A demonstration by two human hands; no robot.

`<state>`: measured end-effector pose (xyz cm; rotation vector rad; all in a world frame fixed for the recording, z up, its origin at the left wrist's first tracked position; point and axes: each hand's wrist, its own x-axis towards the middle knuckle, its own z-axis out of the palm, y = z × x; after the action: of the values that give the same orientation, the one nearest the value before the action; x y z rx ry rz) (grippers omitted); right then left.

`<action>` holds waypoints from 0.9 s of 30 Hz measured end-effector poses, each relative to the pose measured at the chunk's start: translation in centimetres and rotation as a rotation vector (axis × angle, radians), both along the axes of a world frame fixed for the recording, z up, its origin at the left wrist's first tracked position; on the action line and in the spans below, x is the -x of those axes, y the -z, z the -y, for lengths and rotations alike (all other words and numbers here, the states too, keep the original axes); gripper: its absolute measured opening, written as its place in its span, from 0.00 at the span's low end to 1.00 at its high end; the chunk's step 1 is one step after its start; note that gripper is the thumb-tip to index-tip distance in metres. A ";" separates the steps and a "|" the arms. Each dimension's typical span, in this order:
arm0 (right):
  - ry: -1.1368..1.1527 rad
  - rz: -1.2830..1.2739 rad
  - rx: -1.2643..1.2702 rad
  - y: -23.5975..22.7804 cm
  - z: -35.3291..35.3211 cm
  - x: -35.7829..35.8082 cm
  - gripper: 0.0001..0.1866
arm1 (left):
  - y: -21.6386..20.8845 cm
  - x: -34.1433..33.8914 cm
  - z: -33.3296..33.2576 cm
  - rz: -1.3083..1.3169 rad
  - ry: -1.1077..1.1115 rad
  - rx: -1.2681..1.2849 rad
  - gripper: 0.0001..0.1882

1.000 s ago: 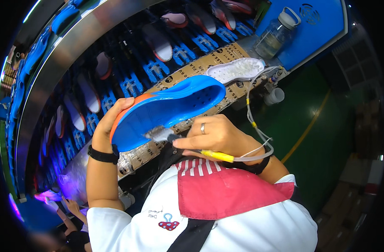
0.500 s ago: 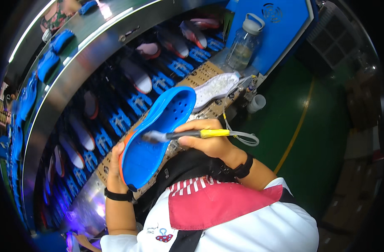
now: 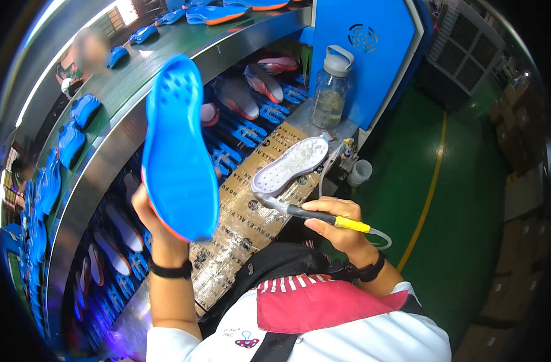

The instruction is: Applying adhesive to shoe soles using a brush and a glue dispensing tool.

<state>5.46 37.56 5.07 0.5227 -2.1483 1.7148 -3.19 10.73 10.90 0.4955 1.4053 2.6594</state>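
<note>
My left hand (image 3: 152, 217) is closed round the heel end of a blue shoe sole (image 3: 182, 151) with an orange edge. It is raised upright, hollow side facing me, with a cluster of round dimples near its upper end. Between thumb and fingers, my right hand (image 3: 338, 226) grips a brush (image 3: 296, 210) with a dark handle, a yellow end and a clear tube trailing from it. The bristles are at the near end of a pale lilac sole (image 3: 287, 166) filled with white foamy stuff; whether they touch it I cannot tell.
Printed brown cardboard (image 3: 239, 199) covers the bench. A lidded clear jug (image 3: 331, 90) and a white cup (image 3: 360, 173) stand at its far right. Rows of blue racks with soles lie below a curved conveyor (image 3: 124, 102) carrying blue soles. A person (image 3: 88, 51) is across it.
The blue sole has gone up and left, turning more upright. My right hand has taken the brush out of it, moving right and down to the pale sole's near end.
</note>
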 end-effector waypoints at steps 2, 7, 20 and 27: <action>0.031 0.012 0.007 0.2 -1.2 -0.5 0.14 | -3.2 4.4 -0.7 -0.185 0.231 -0.145 0.35; 0.094 0.035 0.021 -0.1 -2.3 -1.2 0.13 | -7.4 20.2 0.7 0.042 -0.168 -0.361 0.33; 0.129 0.165 0.079 1.7 -5.0 -1.7 0.13 | -8.7 25.6 13.4 -0.386 -1.564 1.684 0.32; 0.020 0.125 0.083 1.2 -3.6 -0.4 0.13 | -8.8 19.0 19.1 -0.088 -1.075 2.224 0.23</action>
<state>5.87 41.11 3.87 0.3803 -2.1473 1.8614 -22.15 -8.42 19.67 -0.5369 3.5296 -0.3350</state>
